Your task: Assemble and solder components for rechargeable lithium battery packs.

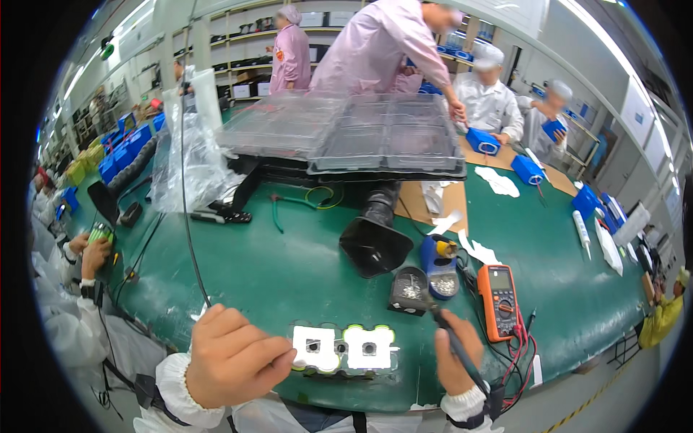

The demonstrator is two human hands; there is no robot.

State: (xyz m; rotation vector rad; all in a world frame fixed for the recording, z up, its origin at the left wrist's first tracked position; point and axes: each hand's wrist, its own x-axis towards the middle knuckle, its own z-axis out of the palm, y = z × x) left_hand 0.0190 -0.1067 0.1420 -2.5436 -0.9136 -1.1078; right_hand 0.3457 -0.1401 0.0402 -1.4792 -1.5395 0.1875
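Observation:
My right hand (460, 353) grips a soldering iron (462, 350), its front end beside a small black box of metal shavings (409, 290). My left hand (238, 357) is closed, thumb and forefinger pinched at the left edge of a small battery pack (343, 349). A thin dark wire (192, 238) runs down from above to the knuckles of that hand; what the fingertips hold is hidden. The pack lies at the table's near edge, with two bright white squares on top, each with a dark centre, and yellow-green rims around them.
Right of the pack lie an orange multimeter (499, 299) with red and black leads and a blue soldering-iron stand (440, 267). Ahead are a black fume-extractor hood (377, 245), green-handled pliers (292, 203) and clear plastic trays (386, 137). Co-workers handle blue packs (482, 141) across the green table (289, 267).

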